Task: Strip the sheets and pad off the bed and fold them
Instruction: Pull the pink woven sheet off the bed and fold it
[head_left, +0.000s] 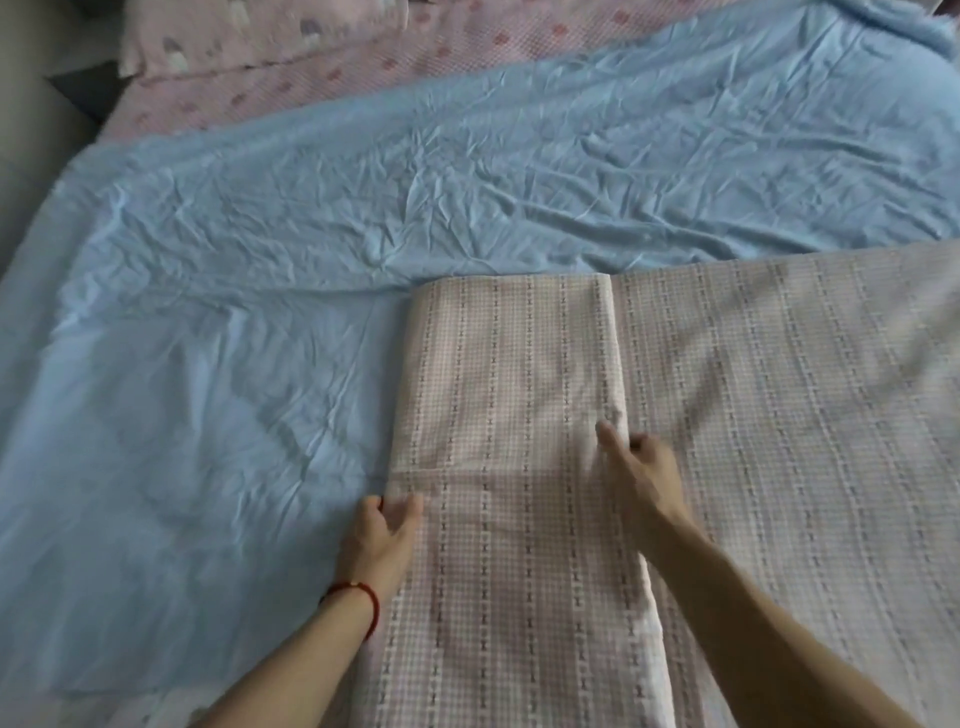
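No readable text, label, brand, number or sign appears anywhere in the frame; the pink checked sheet (727, 415) at lower right carries only woven stripes; the blue sheet (363, 208) across the centre is plain; the pink quilted pad (311, 78) at upper left shows only blurred red motifs, none legible as lettering.
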